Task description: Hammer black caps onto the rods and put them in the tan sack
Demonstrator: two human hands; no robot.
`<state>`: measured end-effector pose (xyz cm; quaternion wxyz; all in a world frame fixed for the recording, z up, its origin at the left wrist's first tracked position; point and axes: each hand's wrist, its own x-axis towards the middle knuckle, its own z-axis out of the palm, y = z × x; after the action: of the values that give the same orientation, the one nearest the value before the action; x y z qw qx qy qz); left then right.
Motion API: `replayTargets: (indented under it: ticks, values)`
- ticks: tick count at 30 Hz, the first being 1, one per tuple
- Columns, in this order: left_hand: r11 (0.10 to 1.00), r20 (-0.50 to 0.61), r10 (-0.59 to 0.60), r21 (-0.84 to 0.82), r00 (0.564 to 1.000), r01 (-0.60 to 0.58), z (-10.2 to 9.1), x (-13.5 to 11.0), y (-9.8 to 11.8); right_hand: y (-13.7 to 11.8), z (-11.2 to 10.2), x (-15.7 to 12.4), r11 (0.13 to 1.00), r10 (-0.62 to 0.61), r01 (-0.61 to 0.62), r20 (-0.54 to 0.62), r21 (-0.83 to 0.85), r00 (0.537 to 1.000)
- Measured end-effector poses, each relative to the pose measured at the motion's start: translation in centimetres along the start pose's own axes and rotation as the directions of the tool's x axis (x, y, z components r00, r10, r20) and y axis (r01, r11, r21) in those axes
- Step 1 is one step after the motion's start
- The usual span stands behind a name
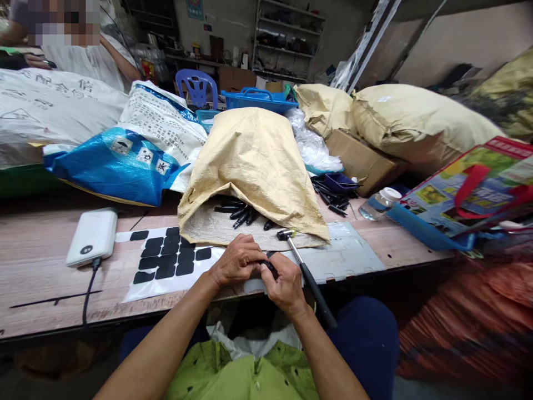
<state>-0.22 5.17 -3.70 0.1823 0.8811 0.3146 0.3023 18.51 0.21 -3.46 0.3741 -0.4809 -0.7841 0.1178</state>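
My left hand (236, 260) and my right hand (285, 284) meet at the table's front edge, fingers closed round a small dark piece (270, 269). Fingers cover most of it, so its full shape is hidden. Just beyond lies the mouth of a tan woven sack (254, 150), with several black pen-like pieces (245, 213) inside. To the right of my right hand a small hammer (310, 278) rests with its head by the sack and its black handle jutting past the edge. Left of my left hand lies a white sheet with black rounded stickers (165, 261).
A white power bank (92, 236) with a cable sits at the left. Blue-and-white sacks (125, 150) lie behind it. On the right are a clear bottle (378, 204), more black pieces (331, 194) and a colourful bag (470, 194). A person (87, 61) sits across, far left.
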Motion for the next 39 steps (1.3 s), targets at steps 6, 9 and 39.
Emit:
replayTargets:
  ticks: [6, 9, 39]
  values:
    - [0.999, -0.043, 0.041, -0.003, 0.998, -0.042, 0.14, 0.12, 0.28, 0.14, 0.14, -0.06, 0.998, -0.017, 0.018, -0.018, 0.055, 1.0]
    - [1.0, -0.092, 0.017, -0.021, 0.996, -0.019, 0.21, 0.11, 0.34, 0.17, -0.11, -0.2, 0.996, 0.019, -0.019, -0.004, 0.092, 1.0]
    - [0.991, -0.021, -0.036, -0.133, 0.999, 0.033, 0.09, 0.01, 0.32, 0.29, 0.23, -0.42, 0.998, -0.07, 0.069, -0.054, -0.008, 0.996]
